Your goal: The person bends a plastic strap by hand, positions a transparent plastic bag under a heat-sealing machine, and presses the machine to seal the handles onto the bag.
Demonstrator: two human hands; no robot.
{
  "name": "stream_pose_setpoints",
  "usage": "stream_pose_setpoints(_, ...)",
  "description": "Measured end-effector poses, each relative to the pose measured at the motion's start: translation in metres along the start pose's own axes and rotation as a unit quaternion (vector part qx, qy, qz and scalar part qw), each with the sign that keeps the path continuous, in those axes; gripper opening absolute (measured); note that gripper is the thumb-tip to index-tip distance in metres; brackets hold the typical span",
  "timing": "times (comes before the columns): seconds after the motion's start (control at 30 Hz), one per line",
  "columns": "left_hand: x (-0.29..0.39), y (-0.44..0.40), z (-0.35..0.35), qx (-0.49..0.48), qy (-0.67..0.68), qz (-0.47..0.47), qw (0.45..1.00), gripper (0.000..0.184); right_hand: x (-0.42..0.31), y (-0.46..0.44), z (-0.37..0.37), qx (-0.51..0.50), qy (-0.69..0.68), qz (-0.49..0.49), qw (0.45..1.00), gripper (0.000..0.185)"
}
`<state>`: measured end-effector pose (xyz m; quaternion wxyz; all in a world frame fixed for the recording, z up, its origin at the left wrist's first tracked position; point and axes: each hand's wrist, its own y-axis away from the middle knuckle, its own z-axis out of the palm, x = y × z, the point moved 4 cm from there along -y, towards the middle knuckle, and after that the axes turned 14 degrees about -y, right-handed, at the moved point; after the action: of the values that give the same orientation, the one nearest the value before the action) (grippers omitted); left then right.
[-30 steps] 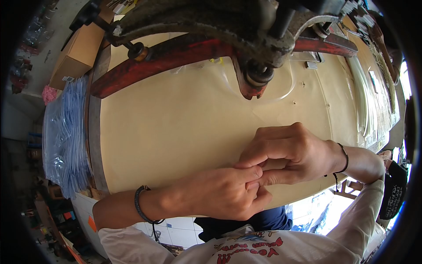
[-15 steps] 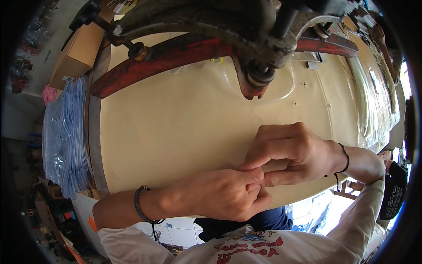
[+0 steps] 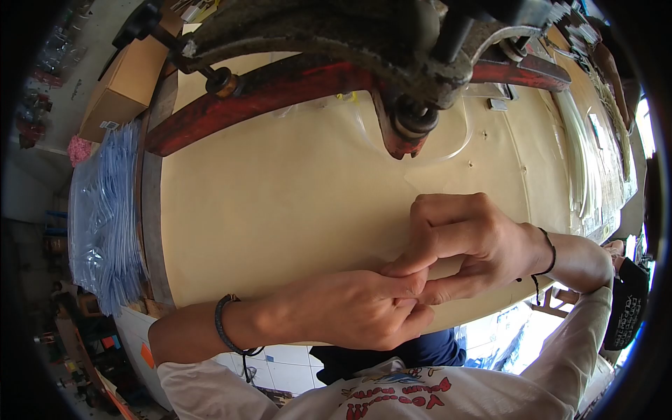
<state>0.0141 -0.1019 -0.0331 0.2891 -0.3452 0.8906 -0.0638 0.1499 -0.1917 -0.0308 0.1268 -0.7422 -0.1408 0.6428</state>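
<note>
My left hand (image 3: 357, 308) is closed near the front edge of the tan-covered table (image 3: 280, 196), its thumb and fingers pinched together. My right hand (image 3: 465, 245) meets it from the right, its thumb and index finger closing at my left fingertips. Whatever lies between the fingers is hidden or too small to name. Beyond both hands the dark metal machine arm (image 3: 315, 38) and a worn red bar (image 3: 280, 91) cross above the table.
Clear plastic sheets (image 3: 105, 217) hang at the left edge, beside a cardboard box (image 3: 126, 84). Pale strips (image 3: 574, 154) lie on the right. A thin clear strand (image 3: 458, 150) curves near the red bar. Another person's dark sleeve (image 3: 628, 304) shows at far right.
My right hand's fingers have shifted slightly and its thumb and index finger have tilted down at my left fingertips. My left hand has stayed almost in place.
</note>
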Motion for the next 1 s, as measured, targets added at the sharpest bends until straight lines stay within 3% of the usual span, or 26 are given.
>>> stream_pose_setpoints(0.1,0.0005,-0.0002,0.0018,0.007,0.002,0.000,1.000,0.018,0.0003,0.0007,-0.0001,0.000,0.006,-0.002,1.000,0.029)
stream_pose_setpoints(0.2,0.0017,0.0008,0.0029,0.021,-0.064,-0.003,0.998,0.035,-0.0001,0.0010,-0.0006,0.001,0.010,-0.002,1.000,0.030)
stream_pose_setpoints(0.4,-0.0008,-0.0028,0.0026,0.027,0.040,-0.025,0.999,0.022,-0.0037,-0.0004,-0.0008,0.032,0.041,-0.021,0.998,0.030)
stream_pose_setpoints(0.57,0.0043,-0.0046,0.0086,0.070,0.065,-0.043,0.994,0.022,-0.0039,-0.0004,0.0035,0.050,0.093,-0.071,0.992,0.030)
stream_pose_setpoints(0.73,0.0019,-0.0022,0.0078,0.049,0.115,-0.082,0.989,0.019,-0.0064,-0.0010,0.0054,0.070,0.080,-0.089,0.990,0.027)
stream_pose_setpoints(1.0,-0.0026,-0.0057,0.0033,0.021,0.043,-0.040,0.998,0.017,-0.0034,0.0013,0.0049,0.071,0.052,-0.073,0.993,0.025)
